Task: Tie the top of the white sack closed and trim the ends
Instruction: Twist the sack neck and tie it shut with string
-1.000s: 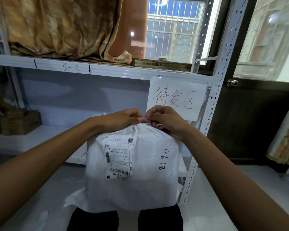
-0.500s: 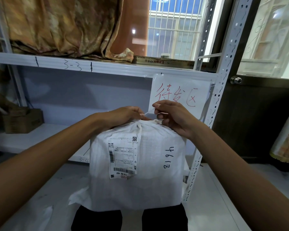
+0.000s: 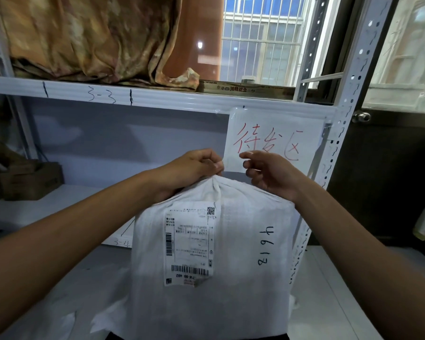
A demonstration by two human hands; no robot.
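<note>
The white woven sack stands upright in front of me, with a shipping label and the handwritten number 4618 on its front. Its top is gathered into a tight neck. My left hand is closed around that neck from the left, thumb and fingers pinched at its tip. My right hand hovers just right of the neck with its fingers loosely curled and apart, off the gathered fabric. No tie or string shows in it. The tie itself is not visible.
A white metal rack stands behind the sack, its perforated post close on the right. A paper sign with red characters hangs from the shelf edge. A cardboard box sits on the lower shelf at left. A dark door is at right.
My right hand has let go of the sack's neck and drawn a little to the right, fingers loosened. My left hand keeps its grip. The thin white strand seen between the hands no longer shows.
</note>
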